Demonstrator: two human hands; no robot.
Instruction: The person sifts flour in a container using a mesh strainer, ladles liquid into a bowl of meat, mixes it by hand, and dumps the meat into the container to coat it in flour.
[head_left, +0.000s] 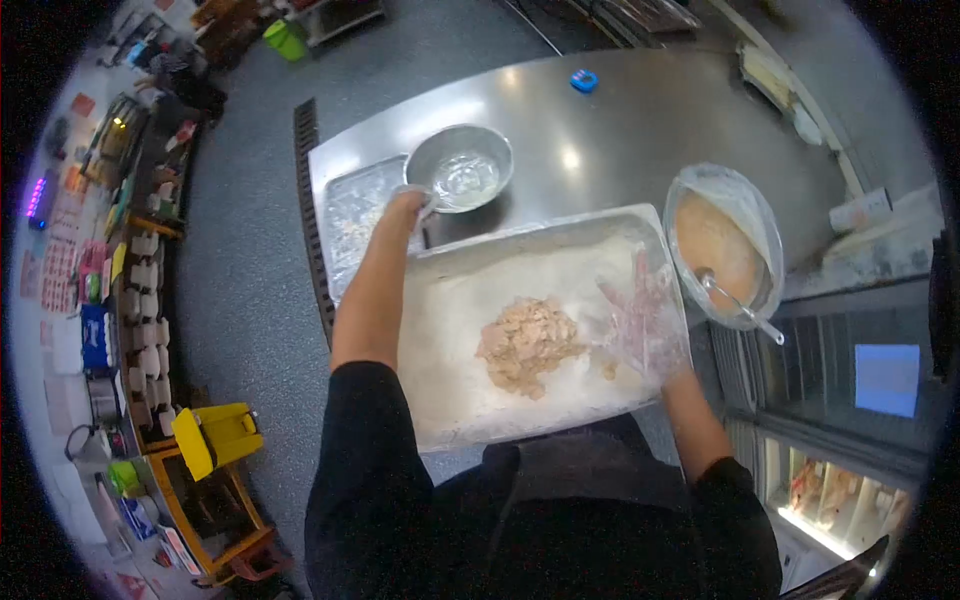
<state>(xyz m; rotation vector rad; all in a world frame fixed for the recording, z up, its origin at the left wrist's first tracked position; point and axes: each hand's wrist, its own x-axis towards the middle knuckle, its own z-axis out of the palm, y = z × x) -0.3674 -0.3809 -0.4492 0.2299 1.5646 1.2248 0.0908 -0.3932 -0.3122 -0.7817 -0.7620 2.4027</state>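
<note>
The heap (527, 345) of pale, lumpy pieces lies near the middle of the big tray (540, 227), on a bed of white powder (445, 325). The right hand (640, 310) is in that tray, just beside the heap, its fingers spread and whitened with powder.

The left hand (415, 203) reaches across to the near left rim of the metal bowl (460, 145); at this distance I cannot tell whether its fingers pinch the rim or only rest by it. The bowl (shiny inside, with some glare) sits on the steel table (620, 140), beyond the big tray. At its left is the small tray (352, 195), with pale bits scattered in it.

Right of the big tray stands the tub (771, 230), lined with clear plastic and holding a tan mix (712, 243). A utensil (738, 305) leans in it, handle out over the near rim. A small blue item (584, 81) lies near the table's far edge.
</note>
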